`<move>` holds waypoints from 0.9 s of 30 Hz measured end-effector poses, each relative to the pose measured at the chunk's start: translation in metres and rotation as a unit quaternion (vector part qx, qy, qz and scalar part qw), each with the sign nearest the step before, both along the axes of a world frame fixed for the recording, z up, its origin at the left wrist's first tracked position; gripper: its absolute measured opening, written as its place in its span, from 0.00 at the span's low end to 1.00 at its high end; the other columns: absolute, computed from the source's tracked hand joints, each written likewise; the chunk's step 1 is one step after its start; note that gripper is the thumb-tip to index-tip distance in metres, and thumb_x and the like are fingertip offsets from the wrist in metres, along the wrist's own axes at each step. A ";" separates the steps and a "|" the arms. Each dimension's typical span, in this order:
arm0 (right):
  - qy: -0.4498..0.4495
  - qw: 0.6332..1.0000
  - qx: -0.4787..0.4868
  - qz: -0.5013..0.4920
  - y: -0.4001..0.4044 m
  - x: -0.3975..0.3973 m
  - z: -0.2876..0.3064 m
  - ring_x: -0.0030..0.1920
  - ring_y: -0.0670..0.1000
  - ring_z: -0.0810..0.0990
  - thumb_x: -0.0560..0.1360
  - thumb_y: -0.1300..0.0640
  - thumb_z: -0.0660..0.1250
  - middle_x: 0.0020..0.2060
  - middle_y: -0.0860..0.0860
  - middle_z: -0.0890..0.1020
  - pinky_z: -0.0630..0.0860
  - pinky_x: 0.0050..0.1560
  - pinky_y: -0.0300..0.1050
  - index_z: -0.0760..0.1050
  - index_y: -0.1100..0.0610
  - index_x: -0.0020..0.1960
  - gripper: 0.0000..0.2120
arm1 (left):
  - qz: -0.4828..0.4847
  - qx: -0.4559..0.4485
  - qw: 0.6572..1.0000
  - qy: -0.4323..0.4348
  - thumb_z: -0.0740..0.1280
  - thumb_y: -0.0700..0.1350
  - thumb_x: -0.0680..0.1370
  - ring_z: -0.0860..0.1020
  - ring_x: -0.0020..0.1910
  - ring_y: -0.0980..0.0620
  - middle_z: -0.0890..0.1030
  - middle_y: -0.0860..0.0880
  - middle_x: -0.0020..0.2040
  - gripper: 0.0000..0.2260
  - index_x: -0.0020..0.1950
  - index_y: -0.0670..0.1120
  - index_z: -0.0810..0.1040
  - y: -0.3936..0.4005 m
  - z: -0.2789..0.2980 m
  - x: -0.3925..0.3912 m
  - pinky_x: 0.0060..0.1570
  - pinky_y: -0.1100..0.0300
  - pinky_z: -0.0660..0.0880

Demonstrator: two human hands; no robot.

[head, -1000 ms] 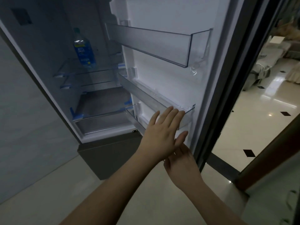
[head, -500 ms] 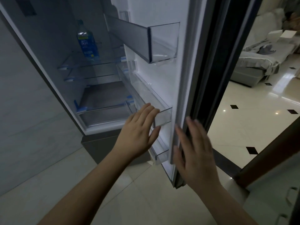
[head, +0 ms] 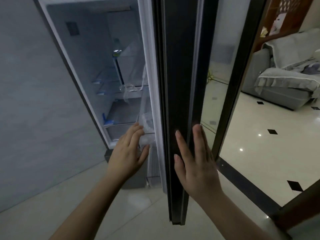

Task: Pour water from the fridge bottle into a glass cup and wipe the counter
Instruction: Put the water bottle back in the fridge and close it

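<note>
A: Head view, the only one. What are the hands doing?

B: The right hand (head: 195,163) lies flat against the dark outer face of the fridge door (head: 180,108), fingers straight and slightly spread, pointing toward twelve o'clock. It grips nothing. The door is seen almost edge-on, running from the top of the frame down to about six o'clock.

A: And the left?

B: The left hand (head: 129,151) is at roughly nine o'clock from the right one, on the inner side of the door. Its fingers are extended and loosely parted, the tips touching or just beside a clear door bin (head: 147,125); I cannot tell whether they press on it. Nothing is pinched.

A: Where is the bottle?

B: The water bottle (head: 117,54) stands upright on a glass shelf (head: 105,78) inside the fridge cabinet (head: 83,66), at about eleven o'clock from the left hand and well apart from both hands. It is partly blurred behind the clear plastic of the door bins; a blue label shows.

A: Anything off to the side?

B: At three o'clock, past a dark door frame (head: 239,80), a glossy tiled floor (head: 270,135) with small black diamonds, and a grey sofa (head: 284,84) at about two o'clock.
</note>
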State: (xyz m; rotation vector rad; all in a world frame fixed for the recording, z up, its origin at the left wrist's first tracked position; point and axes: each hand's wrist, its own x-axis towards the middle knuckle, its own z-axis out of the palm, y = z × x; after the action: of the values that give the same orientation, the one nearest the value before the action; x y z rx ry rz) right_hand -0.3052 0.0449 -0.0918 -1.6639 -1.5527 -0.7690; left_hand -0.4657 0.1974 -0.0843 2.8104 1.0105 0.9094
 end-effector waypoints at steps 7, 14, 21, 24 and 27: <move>-0.052 0.994 0.039 0.082 0.048 -0.036 -0.006 0.78 0.56 0.50 0.79 0.55 0.63 0.79 0.52 0.42 0.54 0.76 0.51 0.47 0.56 0.79 0.36 | 0.090 -0.029 0.994 0.048 0.67 0.51 0.78 0.63 0.75 0.50 0.60 0.50 0.78 0.31 0.78 0.49 0.60 0.016 0.008 -0.052 0.71 0.56 0.59; -0.075 0.989 0.041 0.118 0.093 -0.081 -0.004 0.79 0.55 0.48 0.78 0.57 0.61 0.79 0.52 0.41 0.51 0.77 0.48 0.48 0.56 0.79 0.34 | 0.113 -0.012 0.993 -0.013 0.50 0.57 0.83 0.62 0.75 0.53 0.64 0.50 0.77 0.24 0.77 0.51 0.63 0.019 0.027 -0.098 0.70 0.59 0.57; -0.033 0.987 -0.004 0.156 0.140 -0.125 -0.006 0.78 0.54 0.50 0.79 0.54 0.61 0.79 0.52 0.42 0.53 0.76 0.45 0.44 0.57 0.79 0.36 | 0.067 -0.047 0.983 -0.166 0.45 0.60 0.82 0.54 0.76 0.64 0.57 0.57 0.79 0.24 0.78 0.60 0.53 0.025 0.070 -0.127 0.73 0.60 0.57; 0.000 0.988 -0.048 0.150 0.159 -0.144 -0.006 0.78 0.53 0.50 0.79 0.51 0.58 0.79 0.53 0.43 0.55 0.74 0.47 0.43 0.56 0.79 0.35 | 0.005 -0.018 0.984 -0.179 0.47 0.60 0.82 0.53 0.77 0.61 0.52 0.57 0.80 0.24 0.78 0.62 0.48 0.028 0.093 -0.128 0.73 0.66 0.54; 0.025 0.978 -0.091 0.183 0.182 -0.160 -0.003 0.79 0.53 0.49 0.78 0.54 0.62 0.79 0.53 0.44 0.56 0.74 0.49 0.41 0.55 0.79 0.39 | -0.024 -0.028 0.982 -0.184 0.46 0.63 0.82 0.49 0.78 0.62 0.48 0.57 0.80 0.24 0.77 0.65 0.46 0.040 0.104 -0.127 0.70 0.74 0.49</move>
State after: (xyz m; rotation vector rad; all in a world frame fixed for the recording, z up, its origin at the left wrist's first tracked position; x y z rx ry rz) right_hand -0.4656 0.2271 -0.0949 -1.4449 -1.8689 -0.3983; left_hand -0.5930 0.2374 0.0193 2.4757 0.8925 1.3075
